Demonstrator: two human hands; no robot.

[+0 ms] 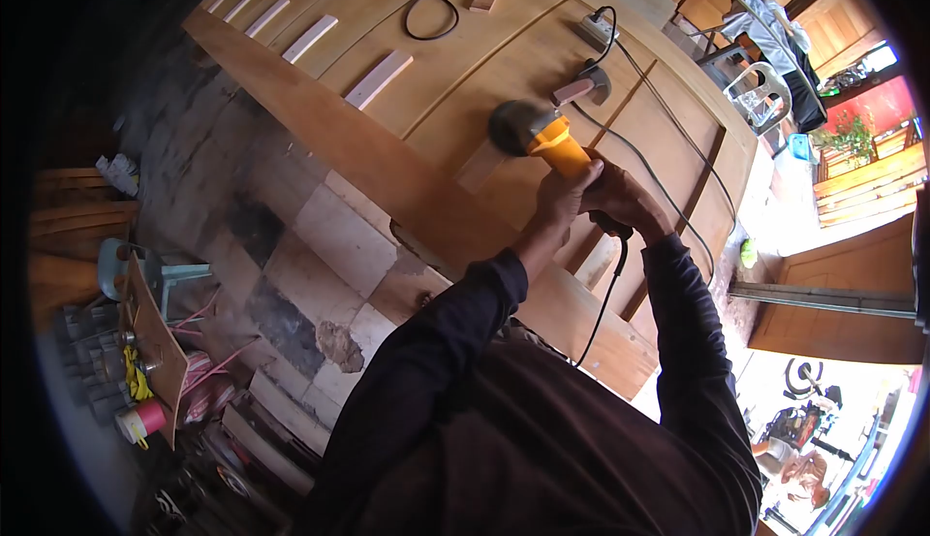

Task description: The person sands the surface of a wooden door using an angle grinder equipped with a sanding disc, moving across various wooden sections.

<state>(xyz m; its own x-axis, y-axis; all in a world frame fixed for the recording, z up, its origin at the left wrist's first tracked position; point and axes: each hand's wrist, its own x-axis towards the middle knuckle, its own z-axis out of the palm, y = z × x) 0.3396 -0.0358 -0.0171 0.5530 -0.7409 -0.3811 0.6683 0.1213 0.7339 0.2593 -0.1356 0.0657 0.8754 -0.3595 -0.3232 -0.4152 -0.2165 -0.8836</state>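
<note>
My left hand (pixel 560 199) is wrapped round the yellow body of an angle grinder (pixel 562 146). Beside it, my right hand (pixel 625 197) closes on the rear of the same tool, where a black cord comes out. The grinder's dark round disc (pixel 515 128) is blurred and lies over the large wooden panel (pixel 436 80), close to a wood strip (pixel 481 165); whether it touches the wood I cannot tell. Just past the disc, a small reddish block (pixel 573 92) lies beside a dark curved blade-like piece (pixel 598 83).
Several pale wood strips (pixel 379 78) lie along the panel's left side. A power strip (pixel 598 28) and loose black cables cross its right part. A plastic chair (pixel 760 98) stands at the upper right, and a red and white cup (pixel 141 422) at lower left. A person (pixel 802 476) is at lower right.
</note>
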